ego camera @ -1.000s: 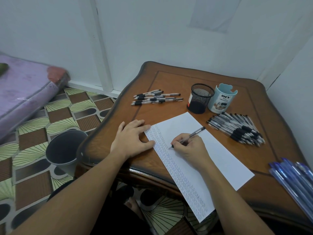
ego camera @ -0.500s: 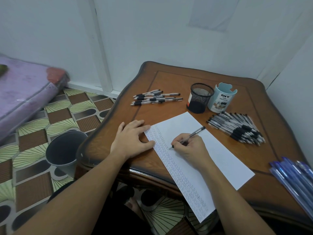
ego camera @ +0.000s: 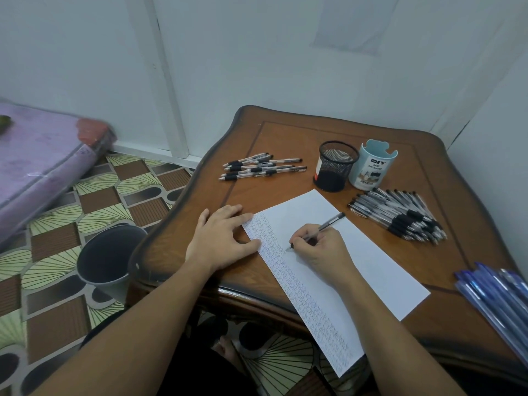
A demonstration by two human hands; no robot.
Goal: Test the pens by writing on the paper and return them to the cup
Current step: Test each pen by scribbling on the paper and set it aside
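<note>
White paper | left hand flat, fingers straight, pressing its edge | right hand pinching pen, tip touching paper

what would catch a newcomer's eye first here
The right hand writes with a clear black-grip pen on the long white paper sheet, centre of the brown wooden table; the left hand rests on the sheet's left edge. A heap of similar pens lies to the right.

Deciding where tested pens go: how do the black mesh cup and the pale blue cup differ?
The black mesh cup is see-through wire with a plain round rim; the pale blue cup is solid, printed DIY, with a scalloped rim. Both stand upright, side by side, no pens sticking out.
</note>
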